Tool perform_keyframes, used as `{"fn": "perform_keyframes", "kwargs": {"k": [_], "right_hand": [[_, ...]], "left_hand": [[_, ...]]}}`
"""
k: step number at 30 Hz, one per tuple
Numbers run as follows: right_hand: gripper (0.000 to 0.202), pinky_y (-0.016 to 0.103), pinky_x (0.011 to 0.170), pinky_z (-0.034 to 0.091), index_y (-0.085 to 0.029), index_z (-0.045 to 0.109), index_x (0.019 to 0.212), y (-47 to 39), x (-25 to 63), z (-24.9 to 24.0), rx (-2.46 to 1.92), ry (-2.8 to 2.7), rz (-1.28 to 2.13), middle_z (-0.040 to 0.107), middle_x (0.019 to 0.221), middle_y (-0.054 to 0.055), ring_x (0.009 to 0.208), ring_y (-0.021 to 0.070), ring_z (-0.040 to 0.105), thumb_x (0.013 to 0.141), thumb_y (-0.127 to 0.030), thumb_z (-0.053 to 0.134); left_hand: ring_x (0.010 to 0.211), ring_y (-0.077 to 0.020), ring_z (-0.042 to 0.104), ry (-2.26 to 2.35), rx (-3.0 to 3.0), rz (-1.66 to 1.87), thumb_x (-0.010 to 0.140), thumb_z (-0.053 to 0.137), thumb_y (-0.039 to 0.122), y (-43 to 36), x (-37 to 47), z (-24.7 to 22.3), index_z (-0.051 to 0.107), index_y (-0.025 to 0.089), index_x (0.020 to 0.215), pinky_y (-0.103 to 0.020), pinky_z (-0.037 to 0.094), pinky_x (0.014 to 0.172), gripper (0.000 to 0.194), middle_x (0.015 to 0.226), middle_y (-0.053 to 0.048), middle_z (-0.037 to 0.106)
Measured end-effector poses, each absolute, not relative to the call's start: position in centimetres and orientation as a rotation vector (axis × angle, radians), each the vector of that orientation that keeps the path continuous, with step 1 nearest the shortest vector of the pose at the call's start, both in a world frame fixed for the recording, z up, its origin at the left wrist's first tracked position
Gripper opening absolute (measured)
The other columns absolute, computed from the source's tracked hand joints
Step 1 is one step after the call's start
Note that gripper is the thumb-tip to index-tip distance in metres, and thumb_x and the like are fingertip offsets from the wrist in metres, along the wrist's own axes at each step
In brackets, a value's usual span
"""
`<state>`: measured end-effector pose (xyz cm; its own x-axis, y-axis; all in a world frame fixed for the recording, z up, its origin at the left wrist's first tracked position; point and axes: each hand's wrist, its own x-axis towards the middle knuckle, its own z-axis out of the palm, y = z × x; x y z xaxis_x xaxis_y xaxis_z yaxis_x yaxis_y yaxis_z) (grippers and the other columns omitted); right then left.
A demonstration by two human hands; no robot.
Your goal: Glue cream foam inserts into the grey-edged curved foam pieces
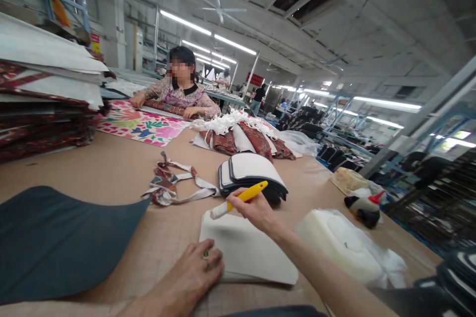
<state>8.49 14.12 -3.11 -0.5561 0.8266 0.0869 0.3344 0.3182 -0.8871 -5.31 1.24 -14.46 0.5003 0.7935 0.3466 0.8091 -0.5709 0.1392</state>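
My right hand [253,208] is closed around a brush [249,192] with a yellow handle. The brush's pale bristles point down and left, over the upper left corner of a stack of cream-white sheets [253,252]. At the left edge of that stack rests my left hand [201,270], its fingers bent and a ring on one of them. Whether its fingers grip the sheets cannot be made out. Just behind the sheets lies a pile of curved, dark-edged white pieces [251,171]. A dark grey sheet [67,237] spreads out on the left.
Patterned scraps [174,181] lie behind my left hand. A plastic-wrapped white container [338,242] and a red-tipped bottle [366,208] are at the right. Stacked fabric [44,94] rises at the left. Across the table [122,163], a person [182,84] handles patterned cloth.
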Motion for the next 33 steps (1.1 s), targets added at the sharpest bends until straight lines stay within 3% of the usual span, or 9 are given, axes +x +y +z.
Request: {"fn": "perform_keyframes", "kwargs": {"k": [7,13,17,23,28,33], "right_hand": [[0.012,0.021,0.053,0.036,-0.016,0.06,0.065,15.4,9.0,-4.8,-1.018,-2.15,1.142,0.053,0.058,-0.004,0.054,0.0089,0.045,0.069,-0.027,0.054],[0.012,0.023,0.052,0.037,-0.018,0.062,0.059,17.1,18.6,-4.5,-1.239,-2.099,0.922,0.054,0.053,-0.003,0.052,0.0112,0.046,0.064,-0.025,0.056],[0.013,0.024,0.049,0.035,-0.017,0.062,0.054,16.5,23.1,-3.2,-1.358,-2.041,0.815,0.051,0.047,-0.003,0.048,0.0118,0.045,0.062,-0.026,0.057],[0.02,0.022,0.05,0.036,-0.018,0.063,0.066,12.4,17.4,-1.9,-1.256,-2.066,0.973,0.052,0.056,-0.003,0.054,0.0114,0.045,0.07,-0.037,0.055],[0.017,0.019,0.05,0.038,-0.019,0.061,0.067,9.0,10.4,-2.3,-1.118,-2.174,1.226,0.052,0.058,-0.005,0.054,0.0092,0.046,0.071,-0.034,0.053],[0.01,0.019,0.053,0.039,-0.019,0.059,0.065,8.8,10.7,-3.4,-1.114,-2.233,1.281,0.054,0.059,-0.005,0.056,0.0092,0.048,0.07,-0.026,0.053]], "left_hand": [[0.112,-0.0272,0.045,-1.408,-2.667,-0.595,0.085,0.057,0.023,1.6,-5.5,-15.2,0.053,0.023,0.104,-0.035,0.038,0.089,0.02,0.111,-0.005,0.06],[0.119,-0.0242,0.042,-1.407,-2.714,-0.662,0.089,0.05,0.025,0.9,-6.4,-14.2,0.05,0.028,0.115,-0.033,0.035,0.096,0.027,0.119,-0.001,0.059],[0.118,-0.0245,0.044,-1.434,-2.847,-0.699,0.084,0.049,0.017,0.7,-6.6,-11.2,0.052,0.027,0.114,-0.034,0.034,0.098,0.032,0.12,-0.002,0.059],[0.086,-0.0161,0.059,-1.865,-2.922,-1.124,0.083,0.03,0.011,4.5,-8.4,-9.3,0.047,0.019,0.12,-0.029,0.046,0.081,0.041,0.099,-0.005,0.064],[0.081,-0.0169,0.061,-1.913,-3.0,-1.111,0.083,0.034,0.016,6.0,-9.9,-9.4,0.047,0.015,0.12,-0.027,0.047,0.076,0.04,0.089,-0.004,0.067],[0.083,-0.0181,0.06,-1.907,-3.002,-1.048,0.084,0.034,0.017,5.6,-9.8,-9.7,0.046,0.015,0.122,-0.029,0.046,0.077,0.04,0.093,-0.006,0.066]]}}
